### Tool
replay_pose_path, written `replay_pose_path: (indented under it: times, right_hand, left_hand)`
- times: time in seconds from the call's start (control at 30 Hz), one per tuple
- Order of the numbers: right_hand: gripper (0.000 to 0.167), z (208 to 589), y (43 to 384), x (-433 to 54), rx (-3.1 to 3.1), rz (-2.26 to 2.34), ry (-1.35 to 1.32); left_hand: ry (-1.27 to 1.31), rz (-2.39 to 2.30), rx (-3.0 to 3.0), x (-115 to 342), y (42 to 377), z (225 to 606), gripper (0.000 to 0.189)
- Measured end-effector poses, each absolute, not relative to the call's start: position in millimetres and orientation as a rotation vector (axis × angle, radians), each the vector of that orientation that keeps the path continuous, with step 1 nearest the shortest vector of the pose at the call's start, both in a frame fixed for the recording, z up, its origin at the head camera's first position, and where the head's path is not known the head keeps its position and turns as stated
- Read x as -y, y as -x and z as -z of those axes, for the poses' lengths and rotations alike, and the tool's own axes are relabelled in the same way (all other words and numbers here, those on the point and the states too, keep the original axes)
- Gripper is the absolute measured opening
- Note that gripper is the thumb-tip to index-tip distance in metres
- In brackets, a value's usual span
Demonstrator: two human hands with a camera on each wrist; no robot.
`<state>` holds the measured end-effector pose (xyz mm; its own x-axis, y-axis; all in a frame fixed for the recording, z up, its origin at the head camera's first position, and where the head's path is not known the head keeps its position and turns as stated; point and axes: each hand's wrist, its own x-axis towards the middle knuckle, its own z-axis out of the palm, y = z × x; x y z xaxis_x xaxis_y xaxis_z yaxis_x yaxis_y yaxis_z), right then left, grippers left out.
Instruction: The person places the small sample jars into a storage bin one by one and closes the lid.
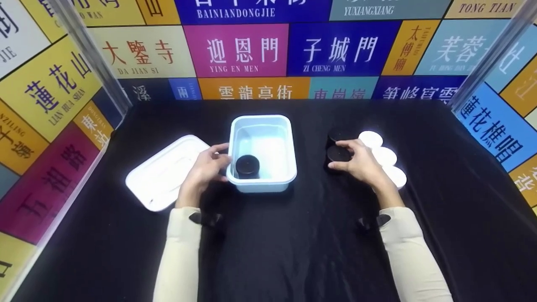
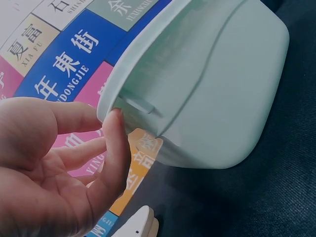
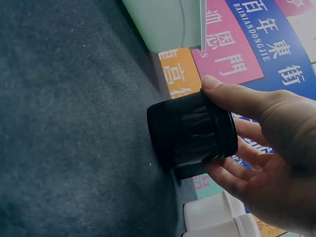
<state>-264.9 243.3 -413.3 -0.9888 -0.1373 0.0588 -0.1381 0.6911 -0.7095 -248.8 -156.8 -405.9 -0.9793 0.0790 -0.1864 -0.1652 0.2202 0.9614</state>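
Two pale sleeves [image 1: 180, 256] extend over a black tablecloth [image 1: 268, 251]. Left hand [image 1: 205, 165]: fingertips set against the rim of a pale-blue box [image 1: 268, 188]; whether they pinch it or merely rest there cannot be told. Right hand [image 1: 361, 161]: thumb and fingers clamped about a black jar [image 1: 339, 154], upright, to the right of the box and well apart from it. Left of the box lies a white lid [image 1: 161, 178]; inside it, toward the near left corner, stands a second black jar [image 1: 247, 164]. Three white jars [image 1: 384, 157] form a row beside the right hand. Beyond the gripped jar: a third black jar [image 1: 334, 135]. Background: coloured panels [image 1: 239, 50] bearing characters.
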Motion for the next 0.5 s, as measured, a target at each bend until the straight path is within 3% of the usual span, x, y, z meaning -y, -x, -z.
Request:
replay_pose_path:
  times: [0.2, 0.5]
  right_hand:
    - [0.077, 415.0, 264.9, -244.3, 2.982, -1.130, -0.193]
    - [0.076, 410.7, 262.0, -238.0, 2.966, -1.147, -0.200]
  left_hand:
    - [0.087, -1.847, -2.277, 156.2, 249.3, 405.3, 0.053]
    - [0.095, -1.836, -2.291, 155.7, 249.5, 405.7, 0.054]
